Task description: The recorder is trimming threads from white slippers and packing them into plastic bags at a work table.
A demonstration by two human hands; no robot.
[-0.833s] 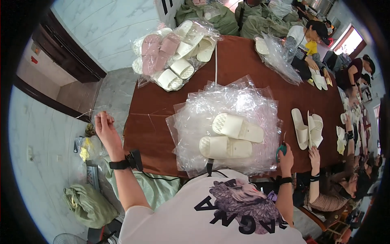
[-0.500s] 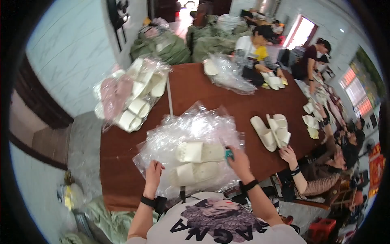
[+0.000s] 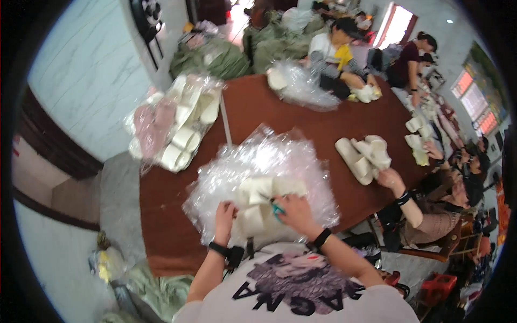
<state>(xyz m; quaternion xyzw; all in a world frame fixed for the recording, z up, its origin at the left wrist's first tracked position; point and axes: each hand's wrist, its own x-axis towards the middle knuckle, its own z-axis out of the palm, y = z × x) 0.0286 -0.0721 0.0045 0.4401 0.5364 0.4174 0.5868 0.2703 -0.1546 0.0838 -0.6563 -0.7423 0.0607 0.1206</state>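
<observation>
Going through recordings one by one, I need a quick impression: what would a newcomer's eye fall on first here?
Probably the shiny pile of clear plastic on the brown table's near part, with a pair of cream slippers lying on it. Next, the teal-handled scissors in the person's right grip, over those slippers in the view. Then the pink and white slippers in clear wrapping at the table's far left.

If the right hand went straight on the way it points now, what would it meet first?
Likely the farther cream, broad-strapped slipper of the pair on the clear plastic bags, with the teal-handled scissors in the right hand reaching it first; their height above it is unclear.
</observation>
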